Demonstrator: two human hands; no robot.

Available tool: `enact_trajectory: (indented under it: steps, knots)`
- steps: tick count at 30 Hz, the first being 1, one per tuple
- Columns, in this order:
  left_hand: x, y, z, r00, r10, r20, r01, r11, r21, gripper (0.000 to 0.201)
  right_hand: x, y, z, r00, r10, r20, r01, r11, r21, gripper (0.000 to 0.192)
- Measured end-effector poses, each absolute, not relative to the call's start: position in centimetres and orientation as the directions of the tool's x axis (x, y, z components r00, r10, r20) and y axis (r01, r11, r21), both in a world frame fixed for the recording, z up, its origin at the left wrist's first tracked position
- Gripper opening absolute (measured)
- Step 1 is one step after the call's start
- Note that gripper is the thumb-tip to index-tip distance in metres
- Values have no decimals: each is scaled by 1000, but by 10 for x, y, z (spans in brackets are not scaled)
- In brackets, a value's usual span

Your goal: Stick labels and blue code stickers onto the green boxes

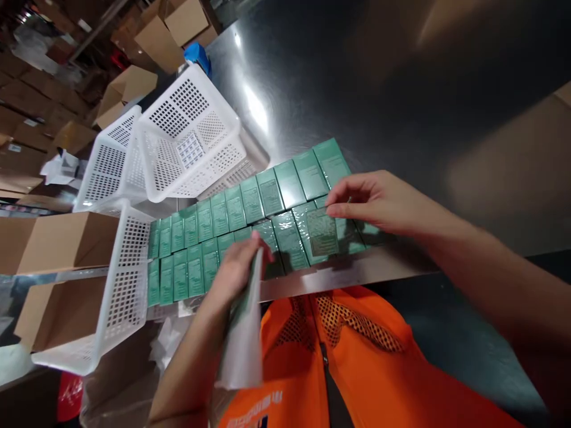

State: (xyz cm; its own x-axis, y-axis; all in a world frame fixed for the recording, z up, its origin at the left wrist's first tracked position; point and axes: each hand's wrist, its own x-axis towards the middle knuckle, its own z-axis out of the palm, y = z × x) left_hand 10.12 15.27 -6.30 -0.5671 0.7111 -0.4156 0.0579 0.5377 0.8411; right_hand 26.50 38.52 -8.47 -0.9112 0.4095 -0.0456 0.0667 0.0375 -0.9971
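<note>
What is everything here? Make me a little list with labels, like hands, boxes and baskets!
left hand: holds a thin clear plastic sheet over the table edge
right hand: fingertips on a green wrapped box in the near row
green flat boxes: two rows lying side by side
surface: shiny steel table
white plastic mesh baskets: stacked, tilted, left of the rows
brown cardboard cartons: far left
clothing: orange vest

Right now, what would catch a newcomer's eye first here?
Two rows of green boxes lie along the near edge of the steel table, with the right hand on one and the left hand holding a clear plastic sheet. White perforated baskets are at the left.
</note>
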Motion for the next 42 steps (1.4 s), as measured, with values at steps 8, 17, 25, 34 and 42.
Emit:
enact_trajectory:
  steps: [8,17,25,34,42]
  knots:
    - [140,168,-88,-378,812,-445,402,577,712,37,253,376,-104,-927,360,-109,123,16,-992,24]
    - [149,183,-93,-431,774,-464,532,634,561,32,248,369,-114,-891,453,8,259,523,-812,15]
    - [149,193,-92,-442,753,-488,552,657,514,32,246,365,-122,-890,456,29,283,600,-748,16]
    - [149,203,-90,-396,769,-501,653,620,435,27,247,354,-123,-860,506,67,353,683,-639,23]
    - [126,181,-64,-744,667,-39,550,644,531,35,268,333,-107,-797,580,169,170,483,-859,48]
